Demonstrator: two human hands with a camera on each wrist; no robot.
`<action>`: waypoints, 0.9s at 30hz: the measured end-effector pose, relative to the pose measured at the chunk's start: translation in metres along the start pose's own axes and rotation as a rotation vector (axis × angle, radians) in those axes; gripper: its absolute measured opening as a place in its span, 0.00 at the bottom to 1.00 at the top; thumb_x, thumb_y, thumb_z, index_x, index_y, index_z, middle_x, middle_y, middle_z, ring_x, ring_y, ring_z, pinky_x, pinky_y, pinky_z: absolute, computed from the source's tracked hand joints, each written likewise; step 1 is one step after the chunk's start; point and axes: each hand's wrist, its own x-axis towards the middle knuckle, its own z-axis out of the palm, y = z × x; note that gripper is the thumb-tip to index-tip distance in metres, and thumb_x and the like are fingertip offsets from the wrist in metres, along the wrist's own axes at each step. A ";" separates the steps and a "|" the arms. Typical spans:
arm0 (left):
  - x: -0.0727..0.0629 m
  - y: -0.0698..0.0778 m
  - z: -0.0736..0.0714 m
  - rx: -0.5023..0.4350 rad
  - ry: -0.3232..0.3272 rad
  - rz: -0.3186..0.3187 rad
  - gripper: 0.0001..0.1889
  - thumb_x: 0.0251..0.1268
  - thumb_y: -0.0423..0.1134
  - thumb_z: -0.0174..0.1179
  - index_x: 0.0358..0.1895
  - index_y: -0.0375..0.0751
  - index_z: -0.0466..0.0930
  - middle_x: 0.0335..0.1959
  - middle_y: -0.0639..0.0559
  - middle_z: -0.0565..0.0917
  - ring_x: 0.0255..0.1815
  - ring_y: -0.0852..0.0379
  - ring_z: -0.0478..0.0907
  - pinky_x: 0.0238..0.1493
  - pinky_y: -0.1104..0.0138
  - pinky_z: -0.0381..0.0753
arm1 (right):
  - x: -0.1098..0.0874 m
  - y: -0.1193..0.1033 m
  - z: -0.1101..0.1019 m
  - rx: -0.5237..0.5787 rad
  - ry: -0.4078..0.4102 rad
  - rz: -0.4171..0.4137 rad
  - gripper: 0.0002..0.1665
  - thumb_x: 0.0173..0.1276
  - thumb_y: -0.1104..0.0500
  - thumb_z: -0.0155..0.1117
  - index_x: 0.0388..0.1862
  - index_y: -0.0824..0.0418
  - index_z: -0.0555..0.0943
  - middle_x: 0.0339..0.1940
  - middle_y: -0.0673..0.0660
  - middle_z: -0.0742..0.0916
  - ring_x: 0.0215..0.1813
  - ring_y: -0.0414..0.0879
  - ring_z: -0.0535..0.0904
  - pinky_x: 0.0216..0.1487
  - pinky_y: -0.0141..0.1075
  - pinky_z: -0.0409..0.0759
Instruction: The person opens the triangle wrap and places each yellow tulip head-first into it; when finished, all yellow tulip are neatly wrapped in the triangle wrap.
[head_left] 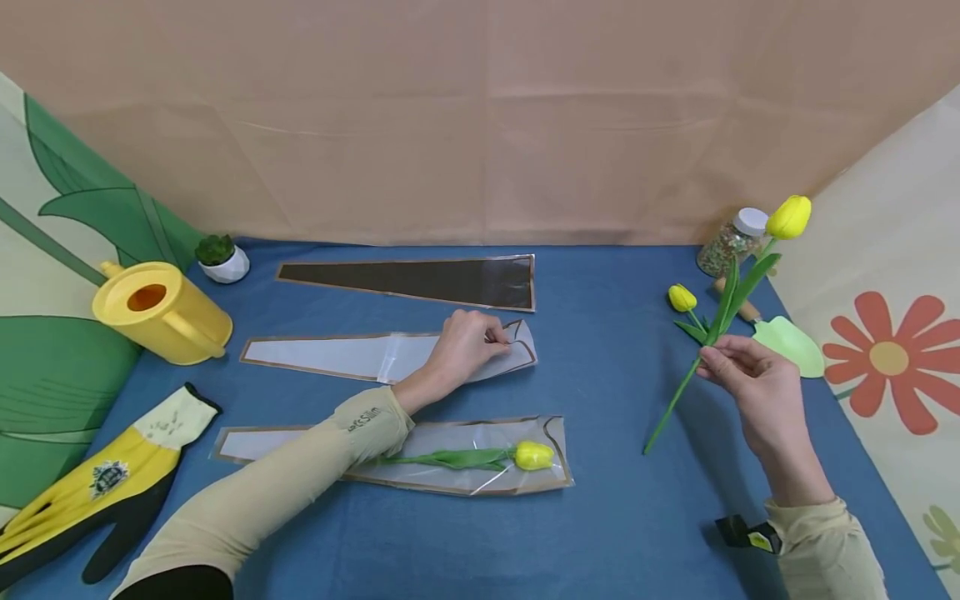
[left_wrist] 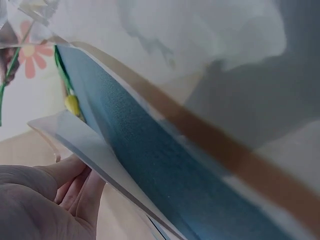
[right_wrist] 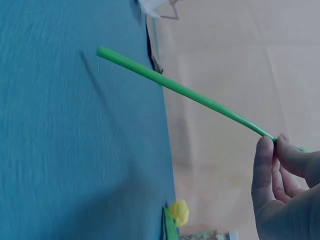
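My left hand [head_left: 463,343] pinches the wide end of the middle flower sleeve [head_left: 330,357], a white wrapper with a brown border and clear front. In the left wrist view, the sleeve's pale back panel [left_wrist: 82,137] stands lifted by the fingers, apart from the bordered front. My right hand [head_left: 759,385] pinches a yellow artificial tulip [head_left: 789,218] by its green stem [right_wrist: 185,93], bloom up and stem end angled down toward the sleeves. Another yellow tulip [head_left: 681,297] shows behind it. Nearer me lies a white sleeve [head_left: 450,433] with a tulip [head_left: 534,455] inside, partly covered by my left forearm.
A black sleeve [head_left: 420,279] lies at the back. On the left are a yellow watering can [head_left: 187,317], a small potted succulent [head_left: 225,262] and a yellow-black glove [head_left: 112,483]. A lidded jar [head_left: 729,246] and a green trowel [head_left: 791,346] sit at right.
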 end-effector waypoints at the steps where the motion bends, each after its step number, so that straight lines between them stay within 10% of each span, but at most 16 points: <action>1: 0.000 0.000 0.000 -0.001 0.000 0.001 0.04 0.59 0.34 0.81 0.33 0.43 0.94 0.29 0.53 0.91 0.31 0.58 0.87 0.34 0.66 0.82 | 0.000 -0.001 0.002 0.034 0.006 0.000 0.05 0.74 0.74 0.68 0.45 0.68 0.87 0.35 0.54 0.92 0.35 0.42 0.91 0.41 0.31 0.88; 14: 0.000 -0.001 0.000 -0.012 0.000 0.027 0.04 0.59 0.33 0.81 0.32 0.43 0.94 0.29 0.53 0.91 0.32 0.59 0.87 0.37 0.64 0.84 | 0.005 -0.003 0.043 0.386 0.160 0.004 0.04 0.75 0.75 0.65 0.41 0.72 0.86 0.35 0.61 0.92 0.39 0.47 0.92 0.47 0.35 0.88; 27: -0.001 0.000 0.000 -0.013 -0.004 0.036 0.05 0.58 0.32 0.82 0.31 0.43 0.94 0.29 0.54 0.91 0.31 0.60 0.87 0.38 0.64 0.85 | 0.012 0.008 0.078 0.424 0.202 0.075 0.02 0.76 0.73 0.65 0.42 0.70 0.83 0.36 0.61 0.90 0.39 0.47 0.92 0.51 0.35 0.87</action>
